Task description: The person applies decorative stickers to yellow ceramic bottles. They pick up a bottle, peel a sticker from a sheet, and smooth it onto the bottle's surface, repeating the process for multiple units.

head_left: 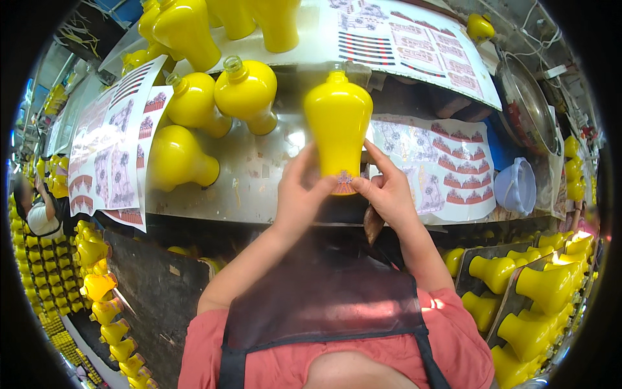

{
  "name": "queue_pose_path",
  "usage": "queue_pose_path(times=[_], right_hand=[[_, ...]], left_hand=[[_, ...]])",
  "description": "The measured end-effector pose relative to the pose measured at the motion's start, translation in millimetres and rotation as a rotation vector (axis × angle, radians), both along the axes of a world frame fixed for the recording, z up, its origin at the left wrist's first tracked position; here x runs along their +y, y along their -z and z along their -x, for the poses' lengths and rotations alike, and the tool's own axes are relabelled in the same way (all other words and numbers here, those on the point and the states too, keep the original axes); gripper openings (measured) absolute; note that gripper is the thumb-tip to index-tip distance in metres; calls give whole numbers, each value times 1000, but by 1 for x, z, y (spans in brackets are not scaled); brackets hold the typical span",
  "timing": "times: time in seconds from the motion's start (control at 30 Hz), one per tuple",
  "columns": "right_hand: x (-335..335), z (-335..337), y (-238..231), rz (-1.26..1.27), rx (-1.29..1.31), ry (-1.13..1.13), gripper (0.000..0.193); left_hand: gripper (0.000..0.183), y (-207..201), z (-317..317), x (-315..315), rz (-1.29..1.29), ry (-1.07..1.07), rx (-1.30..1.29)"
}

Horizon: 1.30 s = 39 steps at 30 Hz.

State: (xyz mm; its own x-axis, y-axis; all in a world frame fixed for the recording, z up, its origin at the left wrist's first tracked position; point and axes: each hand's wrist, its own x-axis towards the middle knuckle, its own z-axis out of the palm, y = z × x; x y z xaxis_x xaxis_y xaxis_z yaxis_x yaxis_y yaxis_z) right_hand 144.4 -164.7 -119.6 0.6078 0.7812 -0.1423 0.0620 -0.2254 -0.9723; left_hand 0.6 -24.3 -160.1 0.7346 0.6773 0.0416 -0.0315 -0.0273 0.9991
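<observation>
A glossy yellow bottle [338,123] with a narrow neck and broad shoulders stands upright between my hands at the middle of the bench. My left hand [301,194] is closed round its lower left side, the thumb lying near the base. From the other side my right hand [389,194] grips the bottle low down, its thumb on a small patterned decal [345,183] at the foot. A brown, flat, pointed piece [372,225] hangs below my right hand; whether that hand holds it I cannot tell.
Several yellow bottles stand at the back left, and one [178,159] lies on the metal bench [249,188]. Printed decal sheets [457,162] lie to the right, others [107,152] at left. A pale bucket [516,186] sits at the right; racks of bottles [544,292] flank me.
</observation>
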Motion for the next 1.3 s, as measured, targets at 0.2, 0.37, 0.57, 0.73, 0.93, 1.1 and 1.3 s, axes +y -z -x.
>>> queue_pose_path(times=[0.2, 0.37, 0.57, 0.73, 0.93, 1.1, 1.3], right_hand=[[2, 2, -6, -6, 72, 4, 82], [3, 3, -6, -52, 59, 14, 80], [-3, -5, 3, 8, 94, 84, 60], [-7, -40, -9, -243, 461, 480, 35], [-12, -18, -32, -108, -166, -67, 30], [5, -9, -44, -150, -1013, 73, 36], [-2, -1, -34, -87, -1075, 28, 36]], left_hand=[[72, 0, 0, 0, -19, 13, -10], [69, 3, 0, -2, 2, -25, -21], [70, 1, 1, -2, 26, -14, -37], [70, 3, 1, -1, -27, -20, 16], [72, 5, 5, 1, 91, 53, -73], [74, 2, 5, 2, -9, 39, -9], [73, 0, 10, 12, -221, 58, 88]])
